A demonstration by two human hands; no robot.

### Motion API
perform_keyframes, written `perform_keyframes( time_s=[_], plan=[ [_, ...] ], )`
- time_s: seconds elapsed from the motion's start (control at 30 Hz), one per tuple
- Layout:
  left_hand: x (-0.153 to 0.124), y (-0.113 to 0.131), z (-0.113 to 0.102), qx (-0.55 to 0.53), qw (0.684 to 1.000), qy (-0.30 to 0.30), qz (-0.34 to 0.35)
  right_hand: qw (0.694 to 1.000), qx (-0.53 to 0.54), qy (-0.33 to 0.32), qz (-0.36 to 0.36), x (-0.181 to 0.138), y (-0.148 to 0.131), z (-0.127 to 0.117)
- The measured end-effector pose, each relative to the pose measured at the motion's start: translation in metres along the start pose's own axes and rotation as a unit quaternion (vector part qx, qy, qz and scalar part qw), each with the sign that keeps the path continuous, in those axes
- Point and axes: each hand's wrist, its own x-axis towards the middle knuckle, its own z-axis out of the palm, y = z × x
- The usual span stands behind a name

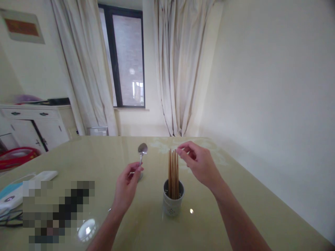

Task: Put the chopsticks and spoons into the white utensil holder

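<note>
My left hand (127, 186) is closed around the handle of a metal spoon (142, 150), its bowl pointing up above the table. To the right stands a light grey utensil holder (172, 206) with a pattern of small holes. A bundle of wooden chopsticks (173, 174) rises upright from it. My right hand (199, 161) is at the top of the bundle, thumb and fingers pinched at the tip of the rightmost chopstick. Its other fingers are curled.
The glossy table (204, 230) reaches toward a curtained window (128, 59). At the left lie a white power strip (39, 179), cables and a blurred-out dark item (68, 207). Light reflections show on the tabletop. A white cabinet (49, 122) and a red basin (18, 157) stand beyond the table's left side.
</note>
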Motion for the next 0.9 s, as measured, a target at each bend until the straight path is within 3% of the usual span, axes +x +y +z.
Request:
perform_keyframes(
  time_s=[0.1,0.17,0.33,0.5,0.6,0.73,0.9],
  plan=[
    [-0.027,0.024,0.023,-0.035,0.996,-0.067,0.046,0.992,0.072,-0.084,-0.066,-0.009,-0.017,0.01],
    [-0.041,0.031,0.031,-0.047,0.993,-0.091,0.058,0.988,0.077,-0.091,-0.097,-0.012,-0.022,0.017],
    [-0.045,0.033,0.031,-0.032,0.988,-0.123,0.083,0.994,0.045,-0.036,-0.091,-0.012,-0.021,0.014],
    [-0.012,0.012,0.009,0.159,0.986,-0.05,0.026,0.996,0.028,0.082,-0.03,-0.007,-0.011,-0.013],
    [0.002,-0.015,-0.007,0.376,0.924,-0.062,-0.011,0.997,0.008,0.072,-0.019,-0.003,-0.003,-0.019],
    [0.002,-0.044,-0.02,0.539,0.832,-0.118,-0.062,0.997,-0.065,-0.027,-0.007,0.002,0.005,-0.007],
    [0.001,-0.055,-0.023,0.543,0.818,-0.163,-0.092,0.979,-0.156,-0.132,0.023,0.002,0.008,0.01]
  ],
)
